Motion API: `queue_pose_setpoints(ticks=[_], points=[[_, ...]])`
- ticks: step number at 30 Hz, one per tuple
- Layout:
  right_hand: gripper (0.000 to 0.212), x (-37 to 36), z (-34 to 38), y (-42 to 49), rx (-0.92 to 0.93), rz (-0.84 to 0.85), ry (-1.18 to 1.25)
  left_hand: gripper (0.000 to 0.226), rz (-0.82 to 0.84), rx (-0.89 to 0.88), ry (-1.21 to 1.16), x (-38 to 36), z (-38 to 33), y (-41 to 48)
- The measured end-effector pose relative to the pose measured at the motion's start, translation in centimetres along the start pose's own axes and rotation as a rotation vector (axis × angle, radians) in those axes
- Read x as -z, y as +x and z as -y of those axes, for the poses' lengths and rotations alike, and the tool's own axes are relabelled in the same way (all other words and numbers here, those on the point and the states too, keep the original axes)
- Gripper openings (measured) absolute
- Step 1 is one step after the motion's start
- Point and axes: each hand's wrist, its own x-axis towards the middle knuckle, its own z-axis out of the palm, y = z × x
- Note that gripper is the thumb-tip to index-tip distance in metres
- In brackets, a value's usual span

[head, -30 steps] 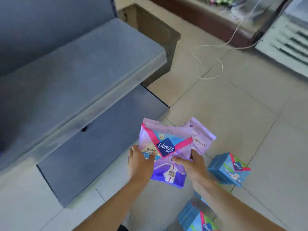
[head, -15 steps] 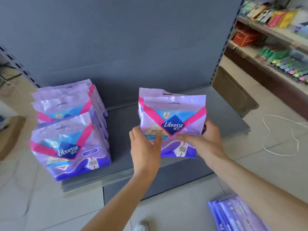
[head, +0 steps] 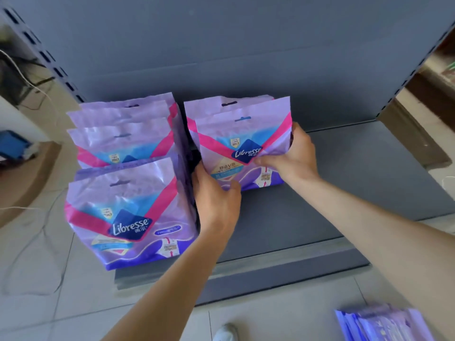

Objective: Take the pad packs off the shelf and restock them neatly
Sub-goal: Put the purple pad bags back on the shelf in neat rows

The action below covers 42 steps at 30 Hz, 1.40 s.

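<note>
The left hand (head: 216, 198) and the right hand (head: 295, 158) hold a pair of Libresse pad packs (head: 236, 134) between them. The packs stand upright, one behind the other, with their bottom edge on the grey shelf (head: 344, 183). The left hand curls round the lower left corner, thumb on the printed front. The right hand grips the right side, its thumb lying across the front below the logo and its fingers wrapped behind.

Just left of the left hand, touching its back, stands a row of pad packs (head: 123, 134) of the same purple and pink kind, running from the shelf's front edge toward the back panel (head: 221, 45). Beyond the right hand the shelf surface is bare grey. Below the right forearm, on the tiled floor (head: 283, 316), lie loose packs (head: 384, 323); near them is the tip of a shoe (head: 226, 332).
</note>
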Motion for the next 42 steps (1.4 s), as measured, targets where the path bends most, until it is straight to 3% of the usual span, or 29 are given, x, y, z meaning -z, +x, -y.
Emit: queue_pose_setpoints(ticks=[3,10,19,22,26,30,36,42], points=[[0.063,-1.5,1.0,1.2,0.016,-0.019,-0.021,0.065,-0.004,-0.037,0.118,0.7,0.6,-1.6],[0.066,-4.0,2.0,2.7,0.001,-0.001,-0.134,0.047,0.179,-0.356,0.351,1.8,1.0,-2.1],[0.077,-4.5,3.6,2.2,-0.054,-0.079,-0.34,0.047,0.279,-0.447,0.561,3.1,-0.3,-1.4],[0.072,-3.3,3.1,0.1,-0.014,-0.075,-0.527,0.046,0.31,-0.463,0.633,3.4,-0.7,-1.3],[0.059,0.5,3.0,-4.2,0.247,0.189,-0.92,0.047,0.375,-0.521,0.771,3.1,-1.6,-2.1],[0.074,4.6,2.7,-8.5,0.32,0.395,-1.113,0.049,0.447,-0.606,0.879,1.7,-2.7,-4.7],[0.079,13.0,2.6,-15.3,0.199,0.405,-1.037,0.045,0.528,-0.692,0.938,-0.2,-5.3,-11.6],[0.071,24.4,-0.6,-23.1,0.067,0.28,-1.047,0.037,0.609,-0.797,0.924,-6.5,-8.0,-21.7]])
